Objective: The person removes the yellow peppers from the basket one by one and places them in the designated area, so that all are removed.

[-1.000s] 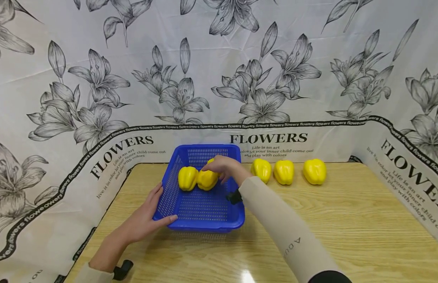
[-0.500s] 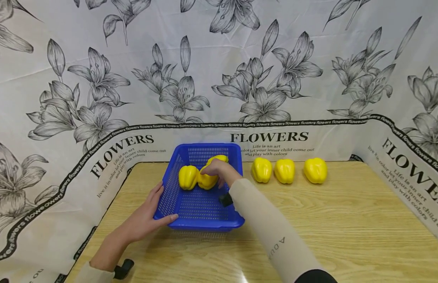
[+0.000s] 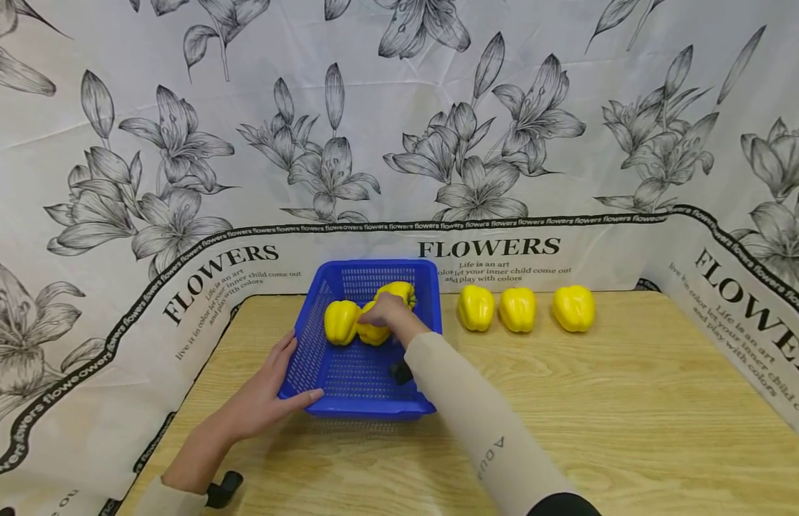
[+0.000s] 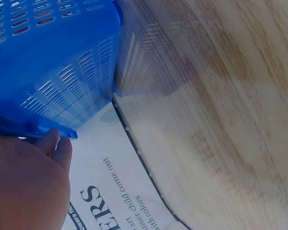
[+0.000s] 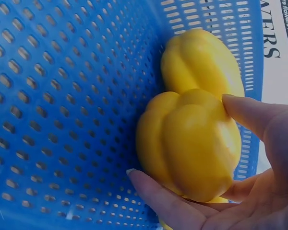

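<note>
A blue plastic basket (image 3: 373,408) with slotted walls stands on the table, three yellow bell peppers inside it. My left hand (image 3: 264,398) grips its near left corner, thumb over the rim and fingers along the outer wall; the left wrist view has those fingers (image 4: 62,151) at the rim. Inside the basket, my right hand (image 3: 388,312) holds the middle bell pepper (image 5: 192,143), thumb on one side and fingers around the other. One bell pepper (image 3: 341,322) lies to its left, and another bell pepper (image 3: 399,290) lies behind, partly covered by the hand.
Three more yellow bell peppers stand in a row right of the basket: a near one (image 3: 476,308), a middle one (image 3: 518,309) and a far right one (image 3: 574,308). The wooden table (image 3: 599,401) ends at a flower-printed cloth (image 3: 489,201) behind.
My right hand and forearm have shifted slightly left inside the basket, uncovering more of the back bell pepper. My left hand keeps its hold on the basket corner.
</note>
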Demonstrator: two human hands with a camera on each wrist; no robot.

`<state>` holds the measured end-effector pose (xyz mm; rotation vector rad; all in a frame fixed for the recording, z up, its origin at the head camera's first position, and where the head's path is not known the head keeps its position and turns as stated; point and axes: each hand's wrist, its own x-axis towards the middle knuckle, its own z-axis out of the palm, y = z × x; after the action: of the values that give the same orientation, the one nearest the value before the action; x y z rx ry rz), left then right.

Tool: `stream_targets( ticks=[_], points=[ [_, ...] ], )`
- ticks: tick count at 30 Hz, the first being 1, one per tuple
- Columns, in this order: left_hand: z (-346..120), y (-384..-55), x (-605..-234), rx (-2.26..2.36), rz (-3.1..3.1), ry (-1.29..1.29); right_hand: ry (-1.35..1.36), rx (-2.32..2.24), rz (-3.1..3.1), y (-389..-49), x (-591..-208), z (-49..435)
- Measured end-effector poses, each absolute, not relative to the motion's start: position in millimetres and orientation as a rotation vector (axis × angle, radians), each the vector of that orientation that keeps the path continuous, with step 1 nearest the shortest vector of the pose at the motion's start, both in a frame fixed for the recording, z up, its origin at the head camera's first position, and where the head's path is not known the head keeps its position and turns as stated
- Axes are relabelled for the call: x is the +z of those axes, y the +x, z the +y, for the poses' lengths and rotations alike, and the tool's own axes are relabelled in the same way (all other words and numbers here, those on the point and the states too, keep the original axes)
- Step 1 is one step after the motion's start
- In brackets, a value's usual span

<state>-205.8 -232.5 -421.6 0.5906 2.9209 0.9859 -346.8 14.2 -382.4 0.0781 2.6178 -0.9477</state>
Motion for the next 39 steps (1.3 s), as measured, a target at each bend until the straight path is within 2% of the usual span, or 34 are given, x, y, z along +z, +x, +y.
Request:
stream_targets(
  ticks=[5, 22, 39],
  points=[
    [-233, -206, -421, 0.984, 2.923, 0.588, 0.068, -0.996, 2.621, -333, -377, 15],
    [-233, -205, -422, 0.984, 2.93, 0.586, 0.076, -1.247, 2.436, -333, -377, 28],
    [-233, -205, -422, 0.974, 2.932, 0.582, -0.287, -1.596, 2.372, -328, -351, 58]
  ],
)
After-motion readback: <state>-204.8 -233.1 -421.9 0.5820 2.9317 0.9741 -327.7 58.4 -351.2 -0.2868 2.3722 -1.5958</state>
